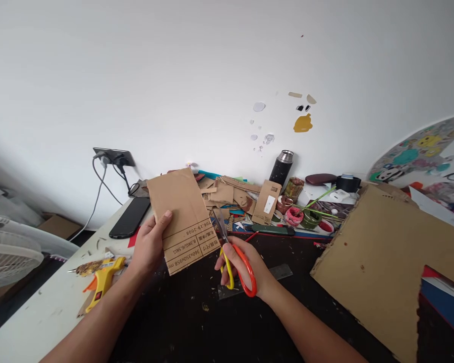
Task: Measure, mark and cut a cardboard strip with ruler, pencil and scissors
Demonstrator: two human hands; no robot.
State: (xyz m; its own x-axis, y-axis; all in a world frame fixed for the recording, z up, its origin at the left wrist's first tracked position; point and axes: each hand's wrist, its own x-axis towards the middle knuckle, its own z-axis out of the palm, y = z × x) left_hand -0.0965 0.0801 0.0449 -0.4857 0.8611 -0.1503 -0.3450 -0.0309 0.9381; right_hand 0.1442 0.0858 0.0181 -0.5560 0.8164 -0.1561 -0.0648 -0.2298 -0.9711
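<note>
- Holding cardboard piece [183, 206] in left grip [149, 246], raised above bench [159, 315].
- Holding scissors [224, 234] in right grip [259, 266], slightly parted at cardboard piece's right edge; cannot tell whether touching.
- Apparently lining up a cut, calling next for steady support and careful closing.

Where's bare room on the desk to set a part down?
Black surface between the forearms, nearer than the ruler: bare but specked. Also the pale top left of the glue gun, specked too. Crowded: the back, with scraps, flask and jars; the right, with the big cardboard.
</note>
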